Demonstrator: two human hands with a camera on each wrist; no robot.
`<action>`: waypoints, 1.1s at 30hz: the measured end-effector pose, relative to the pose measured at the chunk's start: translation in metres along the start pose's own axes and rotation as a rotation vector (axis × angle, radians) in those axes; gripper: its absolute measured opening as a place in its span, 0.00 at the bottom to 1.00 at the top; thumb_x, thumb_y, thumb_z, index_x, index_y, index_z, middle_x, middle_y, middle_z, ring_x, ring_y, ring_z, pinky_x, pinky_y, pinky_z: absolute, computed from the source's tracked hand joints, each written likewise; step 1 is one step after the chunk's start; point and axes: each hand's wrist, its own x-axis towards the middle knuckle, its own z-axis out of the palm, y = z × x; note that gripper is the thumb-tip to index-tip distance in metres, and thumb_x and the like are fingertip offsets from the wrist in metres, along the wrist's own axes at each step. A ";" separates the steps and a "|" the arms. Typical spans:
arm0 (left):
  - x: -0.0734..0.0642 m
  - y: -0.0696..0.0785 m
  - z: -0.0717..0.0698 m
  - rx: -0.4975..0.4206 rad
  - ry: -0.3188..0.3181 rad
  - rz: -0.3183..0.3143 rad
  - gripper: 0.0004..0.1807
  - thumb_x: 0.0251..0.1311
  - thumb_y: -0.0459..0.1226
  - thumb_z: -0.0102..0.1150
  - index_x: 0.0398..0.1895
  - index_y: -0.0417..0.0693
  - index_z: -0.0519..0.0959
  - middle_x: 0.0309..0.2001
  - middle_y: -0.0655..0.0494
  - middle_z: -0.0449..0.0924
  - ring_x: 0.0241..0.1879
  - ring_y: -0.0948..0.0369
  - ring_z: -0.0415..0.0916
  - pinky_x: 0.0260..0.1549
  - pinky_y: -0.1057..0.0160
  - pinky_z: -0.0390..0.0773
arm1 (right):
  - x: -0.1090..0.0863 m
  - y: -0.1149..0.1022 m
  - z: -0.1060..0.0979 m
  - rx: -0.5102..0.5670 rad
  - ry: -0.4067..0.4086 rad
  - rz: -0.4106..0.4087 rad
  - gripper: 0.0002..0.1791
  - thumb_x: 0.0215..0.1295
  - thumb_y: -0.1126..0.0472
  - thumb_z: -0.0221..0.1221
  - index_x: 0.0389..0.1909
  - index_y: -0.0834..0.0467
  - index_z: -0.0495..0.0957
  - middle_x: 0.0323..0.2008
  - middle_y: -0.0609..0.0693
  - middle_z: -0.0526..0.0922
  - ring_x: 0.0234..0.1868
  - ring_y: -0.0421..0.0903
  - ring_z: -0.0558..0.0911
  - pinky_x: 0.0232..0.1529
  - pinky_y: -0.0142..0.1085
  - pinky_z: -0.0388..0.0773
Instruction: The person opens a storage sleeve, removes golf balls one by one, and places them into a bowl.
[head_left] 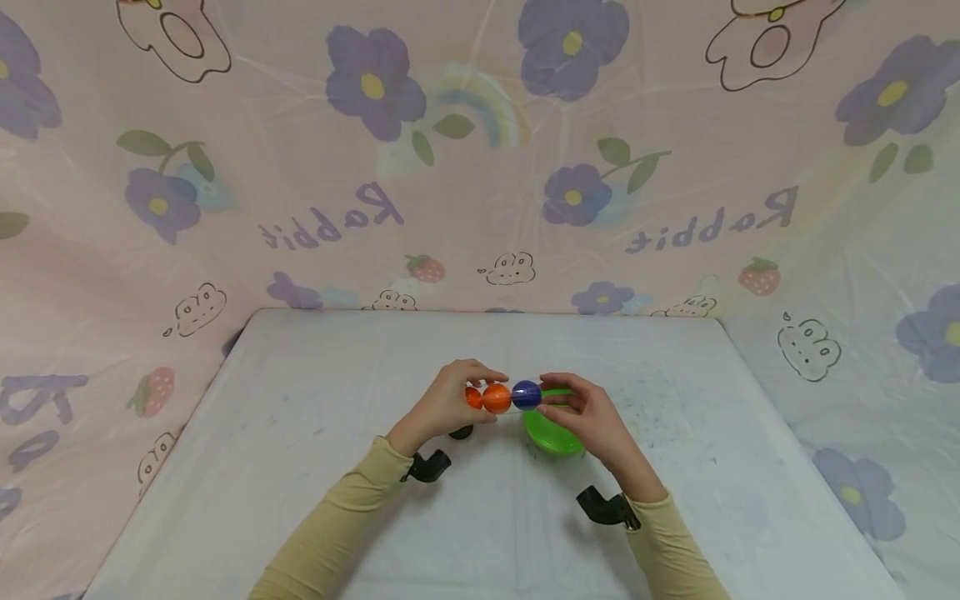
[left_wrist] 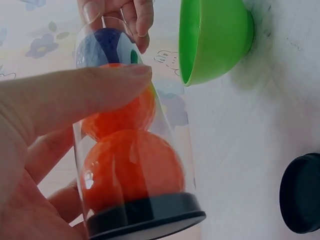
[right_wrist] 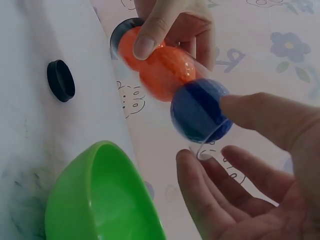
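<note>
Left hand [left_wrist: 30,112] grips the clear tube [left_wrist: 127,131] near its black cap [left_wrist: 147,214], above the table [head_left: 360,358], between left and right edges. Right hand [head_left: 596,417] surrounds the open mouth; firm contact cannot be confirmed. Tube: presumably light, stiff, slippery. Grasp side walls; avoid mouth-down tilt, as balls [left_wrist: 135,165] may roll out.

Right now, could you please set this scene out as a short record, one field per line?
container: clear tube, held above the white table
tube ends: one closed by a black end cap, the other open
contents from capped end: two dimpled orange balls, then a blue ball
left: left hand grips the tube
right: right hand at the open end; whether it grips is unclear
on table: green bowl and loose black lid, apart
backdrop: flower-printed cloth
</note>
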 end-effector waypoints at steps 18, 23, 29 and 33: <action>0.001 -0.002 -0.003 0.045 -0.028 -0.013 0.28 0.32 0.37 0.74 0.44 0.58 0.79 0.36 0.65 0.74 0.40 0.58 0.68 0.37 0.64 0.68 | 0.002 0.010 0.002 0.054 -0.051 0.044 0.23 0.55 0.64 0.60 0.53 0.58 0.68 0.51 0.57 0.69 0.48 0.53 0.75 0.42 0.37 0.75; 0.001 0.000 -0.005 0.033 -0.040 -0.011 0.27 0.32 0.36 0.73 0.44 0.55 0.80 0.35 0.64 0.74 0.40 0.56 0.68 0.37 0.63 0.68 | 0.003 0.012 0.002 0.069 -0.048 0.061 0.24 0.54 0.65 0.61 0.53 0.58 0.69 0.51 0.57 0.69 0.47 0.52 0.76 0.42 0.37 0.75; 0.001 0.000 -0.007 0.057 -0.053 -0.007 0.27 0.33 0.36 0.73 0.44 0.52 0.80 0.35 0.64 0.74 0.40 0.55 0.68 0.37 0.63 0.68 | 0.004 0.013 0.004 0.101 -0.045 0.086 0.24 0.53 0.65 0.62 0.52 0.58 0.69 0.50 0.57 0.70 0.47 0.51 0.77 0.42 0.37 0.74; 0.001 0.002 -0.008 0.085 -0.047 0.001 0.27 0.32 0.36 0.73 0.44 0.54 0.80 0.36 0.62 0.75 0.39 0.57 0.67 0.37 0.63 0.67 | 0.003 0.012 0.004 0.112 -0.051 0.090 0.24 0.53 0.65 0.62 0.52 0.58 0.69 0.51 0.57 0.70 0.47 0.51 0.76 0.43 0.37 0.74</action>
